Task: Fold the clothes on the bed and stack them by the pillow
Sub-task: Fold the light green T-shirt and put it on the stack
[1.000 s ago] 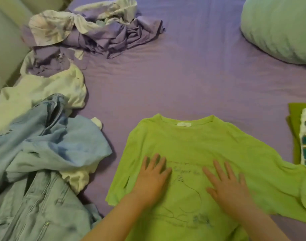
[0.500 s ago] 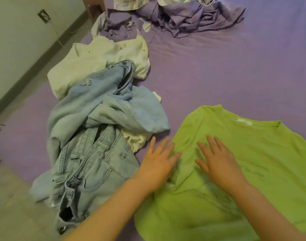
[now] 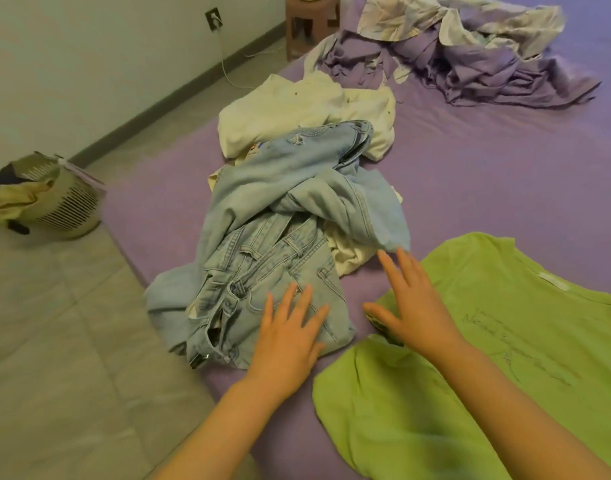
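hands flat, fingers spread, gripping nothing: left hand (image 3: 286,336) lies over the crumpled jeans (image 3: 262,271) at centre frame, right hand (image 3: 409,306) rests on the left edge of the green t-shirt (image 3: 487,358) spread at lower right on the bed (image 3: 487,174).

A slatted basket (image 3: 66,206) stood on the tiled floor (image 3: 47,341) at the far left, just beside the bed's edge, with crumpled cloth (image 3: 9,199) spilling over its rim. Farther back, a socket (image 3: 213,19) sat low on the pale wall (image 3: 89,64), and a white cable (image 3: 228,69) ran down from it and trailed across the floor along the dark skirting (image 3: 158,105). A small pinkish stool (image 3: 311,19) stood at the top of the view, close against the bed's far corner.
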